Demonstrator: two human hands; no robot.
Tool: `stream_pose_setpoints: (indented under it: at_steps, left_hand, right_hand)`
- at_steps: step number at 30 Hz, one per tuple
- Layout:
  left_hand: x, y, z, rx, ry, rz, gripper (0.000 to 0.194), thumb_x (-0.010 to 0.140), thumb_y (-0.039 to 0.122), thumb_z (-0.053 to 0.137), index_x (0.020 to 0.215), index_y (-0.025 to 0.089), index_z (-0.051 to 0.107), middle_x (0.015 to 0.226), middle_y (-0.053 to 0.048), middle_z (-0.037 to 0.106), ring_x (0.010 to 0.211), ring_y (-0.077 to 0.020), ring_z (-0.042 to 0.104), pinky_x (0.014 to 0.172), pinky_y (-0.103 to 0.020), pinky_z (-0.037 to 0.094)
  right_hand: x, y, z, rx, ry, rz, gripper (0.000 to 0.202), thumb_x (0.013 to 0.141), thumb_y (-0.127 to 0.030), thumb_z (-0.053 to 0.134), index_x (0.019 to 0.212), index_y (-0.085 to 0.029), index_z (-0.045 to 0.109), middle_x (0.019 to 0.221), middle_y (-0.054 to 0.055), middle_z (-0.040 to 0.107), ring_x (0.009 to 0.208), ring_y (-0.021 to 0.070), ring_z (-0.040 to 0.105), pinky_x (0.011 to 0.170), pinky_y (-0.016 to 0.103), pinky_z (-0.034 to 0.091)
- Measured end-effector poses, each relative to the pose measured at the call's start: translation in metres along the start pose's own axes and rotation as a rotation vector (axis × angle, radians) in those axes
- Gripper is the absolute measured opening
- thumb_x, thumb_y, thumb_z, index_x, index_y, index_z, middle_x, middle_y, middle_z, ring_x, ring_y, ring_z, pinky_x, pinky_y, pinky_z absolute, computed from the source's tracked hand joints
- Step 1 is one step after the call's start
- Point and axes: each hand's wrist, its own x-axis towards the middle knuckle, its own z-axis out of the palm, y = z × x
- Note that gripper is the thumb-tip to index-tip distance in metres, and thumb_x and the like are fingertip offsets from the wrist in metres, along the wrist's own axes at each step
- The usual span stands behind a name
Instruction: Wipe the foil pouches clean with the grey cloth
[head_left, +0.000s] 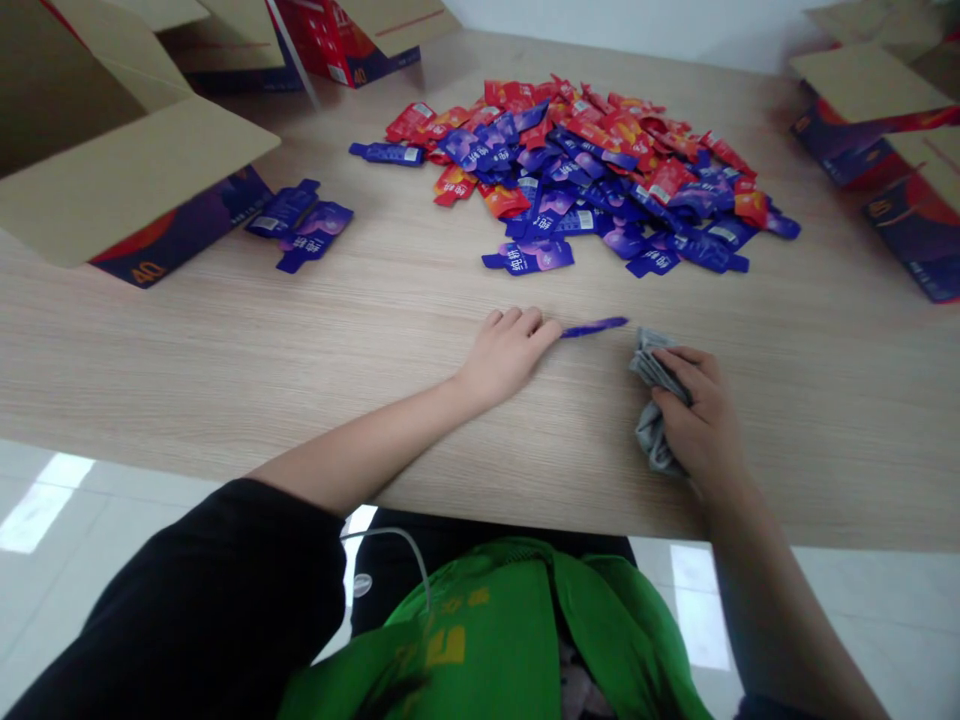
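My left hand (506, 350) is closed on a purple sachet (596, 327), held edge-on just above the tabletop so that only a thin strip shows past the fingers. In my right hand (697, 410) is a crumpled grey cloth (654, 440), pinched between thumb and fingers near the table's front. Beyond both hands lies a heap of sachets, purple ones (577, 220) mostly nearer me and red-orange ones (615, 125) mostly behind. One purple sachet (529, 257) lies at the heap's near edge.
An open cardboard box (180, 225) stands at the left, with two purple sachets (315, 235) beside it. More boxes (352, 45) are behind it. Further open boxes (919, 215) stand at the right. The wooden table (225, 370) ends close to my body.
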Motion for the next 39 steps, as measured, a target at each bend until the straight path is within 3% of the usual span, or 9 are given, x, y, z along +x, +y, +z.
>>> stream_pose_setpoints:
  at_steps: [5,9,12,16,20,25,30,34,39]
  left_hand:
    - [-0.017,0.0,-0.007,0.057,-0.091,0.133,0.032,0.107,0.017,0.042,0.124,0.02,0.069,0.131,-0.012,0.067,0.119,-0.028,0.059,0.097,-0.043,0.044]
    - [-0.03,0.005,-0.015,0.065,-0.046,0.064,0.041,0.105,0.02,0.044,0.142,0.014,0.06,0.148,-0.016,0.058,0.134,-0.033,0.051,0.103,-0.047,0.042]
    - [-0.042,0.009,-0.014,0.126,-0.087,0.015,0.05,0.107,0.027,0.041,0.149,0.003,0.053,0.15,-0.02,0.058,0.134,-0.0357,0.052,0.103,-0.048,0.043]
    - [-0.051,0.017,-0.008,0.183,-0.156,-0.012,0.056,0.108,0.032,0.037,0.155,0.001,0.046,0.161,-0.02,0.048,0.144,-0.0368,0.046,0.109,-0.048,0.043]
    - [-0.051,0.024,-0.007,0.193,-0.195,-0.068,0.058,0.109,0.032,0.034,0.157,0.001,0.043,0.165,-0.02,0.043,0.149,-0.0366,0.043,0.112,-0.052,0.043]
    - [-0.054,0.032,-0.005,0.194,-0.16,-0.088,0.057,0.108,0.029,0.037,0.158,0.001,0.041,0.165,-0.021,0.042,0.15,-0.0375,0.043,0.115,-0.054,0.042]
    - [-0.06,0.042,-0.001,0.174,-0.12,0.075,0.051,0.107,0.024,0.04,0.15,0.0,0.054,0.162,-0.021,0.047,0.149,-0.0359,0.047,0.117,-0.047,0.043]
    - [-0.058,0.041,-0.004,0.118,-0.161,0.019,0.056,0.105,0.031,0.045,0.15,-0.002,0.052,0.16,-0.022,0.048,0.149,-0.0361,0.047,0.118,-0.045,0.044]
    - [-0.053,0.036,-0.011,0.074,-0.185,0.002,0.058,0.102,0.028,0.052,0.153,0.001,0.048,0.161,-0.019,0.049,0.147,-0.0336,0.05,0.117,-0.042,0.045]
  right_hand:
    - [0.0,-0.003,-0.005,0.02,0.018,0.03,0.041,0.088,-0.023,0.056,0.125,-0.028,0.073,0.128,0.012,0.062,0.129,0.0359,0.059,0.113,0.063,0.046]
    - [0.009,-0.011,-0.006,0.026,-0.008,0.01,0.043,0.088,-0.022,0.055,0.127,-0.03,0.072,0.129,0.012,0.062,0.128,0.0348,0.059,0.113,0.063,0.045]
    - [0.023,-0.029,-0.003,0.002,-0.002,-0.064,0.045,0.087,-0.02,0.055,0.128,-0.03,0.071,0.13,0.011,0.062,0.126,0.033,0.059,0.112,0.061,0.045]
    - [0.043,-0.066,0.021,-0.123,-0.004,-0.234,0.049,0.09,-0.016,0.051,0.134,-0.026,0.068,0.14,0.013,0.058,0.128,0.0327,0.055,0.109,0.056,0.045]
    - [0.048,-0.088,0.055,-0.349,-0.212,-0.27,0.051,0.091,-0.014,0.047,0.137,-0.022,0.067,0.15,0.013,0.056,0.117,0.0345,0.054,0.098,0.054,0.045]
    - [0.033,-0.081,0.067,-0.461,-0.203,-0.214,0.05,0.092,-0.017,0.046,0.137,-0.022,0.068,0.148,0.012,0.057,0.108,0.0341,0.051,0.091,0.052,0.043]
    - [0.028,-0.08,0.063,-0.485,-0.187,-0.188,0.051,0.094,-0.019,0.043,0.139,-0.022,0.066,0.151,0.013,0.055,0.108,0.0349,0.048,0.087,0.052,0.043]
    - [0.024,-0.078,0.058,-0.483,-0.211,-0.2,0.053,0.094,-0.018,0.042,0.142,-0.024,0.064,0.154,0.01,0.053,0.108,0.0337,0.049,0.09,0.052,0.043]
    - [0.008,-0.062,0.042,-0.502,-0.131,-0.074,0.054,0.096,-0.022,0.041,0.147,-0.021,0.06,0.154,0.014,0.053,0.112,0.0355,0.051,0.092,0.054,0.045]
